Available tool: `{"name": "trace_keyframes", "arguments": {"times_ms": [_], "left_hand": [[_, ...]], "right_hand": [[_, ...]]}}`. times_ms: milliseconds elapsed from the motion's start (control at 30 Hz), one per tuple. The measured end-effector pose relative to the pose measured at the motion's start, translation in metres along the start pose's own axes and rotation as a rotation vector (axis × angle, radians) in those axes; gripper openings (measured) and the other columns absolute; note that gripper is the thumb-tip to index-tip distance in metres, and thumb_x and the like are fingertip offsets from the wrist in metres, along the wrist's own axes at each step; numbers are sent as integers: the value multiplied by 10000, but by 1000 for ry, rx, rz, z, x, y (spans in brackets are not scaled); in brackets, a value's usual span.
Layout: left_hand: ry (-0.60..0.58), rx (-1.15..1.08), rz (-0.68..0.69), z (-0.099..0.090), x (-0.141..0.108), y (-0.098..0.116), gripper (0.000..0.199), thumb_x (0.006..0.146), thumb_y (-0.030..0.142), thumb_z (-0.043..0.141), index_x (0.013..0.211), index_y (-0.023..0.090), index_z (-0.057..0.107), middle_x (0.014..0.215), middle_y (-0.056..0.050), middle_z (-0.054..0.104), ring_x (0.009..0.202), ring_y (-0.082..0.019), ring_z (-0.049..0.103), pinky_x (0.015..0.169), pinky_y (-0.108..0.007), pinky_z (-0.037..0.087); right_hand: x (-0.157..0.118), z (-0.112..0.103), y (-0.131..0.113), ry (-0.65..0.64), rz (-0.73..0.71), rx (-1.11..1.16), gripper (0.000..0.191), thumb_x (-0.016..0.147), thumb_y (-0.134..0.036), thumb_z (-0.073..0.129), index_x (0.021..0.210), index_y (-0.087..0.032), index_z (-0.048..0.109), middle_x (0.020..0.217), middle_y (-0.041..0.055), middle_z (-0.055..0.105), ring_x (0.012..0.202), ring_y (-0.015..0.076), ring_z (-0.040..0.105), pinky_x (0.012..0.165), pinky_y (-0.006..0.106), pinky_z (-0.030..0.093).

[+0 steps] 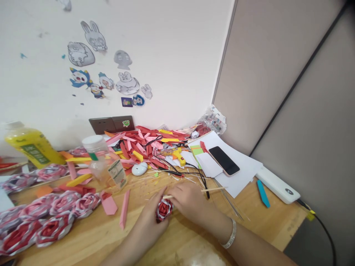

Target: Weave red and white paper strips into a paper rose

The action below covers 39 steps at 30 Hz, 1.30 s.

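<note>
Low over the wooden table, my left hand (149,220) is closed around a small red and white paper rose (164,210). My right hand (190,201) grips a thin wooden stick (215,189). One end of the stick lies at the rose's upper edge, and the other sticks out to the right past my knuckles. Whether the stick's tip touches the petals I cannot tell. Left of my hands lie a folded pink paper strip (125,209) and finished-looking paper roses in red (55,229) and pink (65,203).
A heap of folded paper strips (146,144) lies by the wall with a yellow glue gun (179,156). Behind my left hand are a clear bottle (101,168) and a white mouse (139,169). Rightward sit a phone (224,160) on paper and a white power strip (279,184).
</note>
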<state>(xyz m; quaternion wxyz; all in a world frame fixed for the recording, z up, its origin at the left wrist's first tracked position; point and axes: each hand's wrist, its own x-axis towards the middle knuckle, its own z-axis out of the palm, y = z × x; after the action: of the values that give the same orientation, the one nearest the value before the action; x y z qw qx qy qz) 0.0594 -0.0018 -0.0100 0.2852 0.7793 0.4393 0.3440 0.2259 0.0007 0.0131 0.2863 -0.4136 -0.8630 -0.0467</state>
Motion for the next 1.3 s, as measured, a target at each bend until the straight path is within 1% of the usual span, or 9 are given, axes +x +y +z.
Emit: {"name": "trace_keyframes", "arguments": {"times_ms": [100,200,333,533,667,800,867,1100,1300], "left_hand": [[1,4,18,0,0,-1,605,686,120,513,1287,165,466,1259,-107,603,1182,-255,543,998,-414,439],[1,25,29,0,-1,-1,596,700,134,502,1294,165,458,1277,-105,590,1201,-251,527,1006,-411,434],[-9,41,20,-1,-1,0,604,689,128,512,1290,164,464,1273,-107,594,1185,-251,543,1008,-410,434],[-25,49,1,-2,-1,0,611,684,123,504,1294,135,454,1284,-132,581,1174,-264,550,1001,-424,437],[-29,45,5,-1,-1,-1,609,686,118,496,1293,110,444,1292,-151,570,1194,-267,530,1012,-432,422],[-54,23,5,-2,0,1,632,667,87,481,1297,110,436,1290,-152,570,1184,-263,536,1000,-434,430],[-60,16,4,-1,1,2,632,662,81,482,1292,117,441,1286,-147,574,1183,-262,536,999,-435,430],[-59,22,-11,-1,1,0,608,686,121,480,1292,93,443,1294,-167,562,1200,-273,523,1008,-448,419],[-35,14,1,0,2,-2,612,674,116,498,1285,129,467,1282,-139,580,1194,-270,530,1009,-437,422]], "right_hand": [[0,0,0,-17,-36,-59,116,899,-172,495,845,-155,597,773,52,643,687,170,570,616,271,387],[0,-2,-1,-42,-43,-95,115,901,-171,492,844,-149,589,765,50,635,683,173,563,610,274,383],[0,-2,-2,-73,-51,-129,120,900,-170,488,831,-141,581,731,44,622,652,178,554,582,278,379],[0,1,-2,-107,-51,-154,69,870,-149,520,828,-145,574,715,40,620,616,175,544,548,268,367],[1,0,-2,-88,-47,-142,107,890,-176,509,814,-149,580,721,43,630,633,174,557,568,268,371],[0,-1,-2,4,29,-83,106,906,-249,520,915,-167,585,832,42,662,740,179,587,658,277,390],[0,-1,-2,11,49,-74,101,904,-250,525,918,-170,585,847,39,666,763,182,590,678,280,389],[0,1,-4,-22,64,-82,68,885,-206,539,853,-177,591,791,23,660,705,171,583,618,275,367],[0,1,-4,-57,-5,-142,28,834,-145,582,813,-163,586,708,18,633,620,172,567,543,278,342]]}}
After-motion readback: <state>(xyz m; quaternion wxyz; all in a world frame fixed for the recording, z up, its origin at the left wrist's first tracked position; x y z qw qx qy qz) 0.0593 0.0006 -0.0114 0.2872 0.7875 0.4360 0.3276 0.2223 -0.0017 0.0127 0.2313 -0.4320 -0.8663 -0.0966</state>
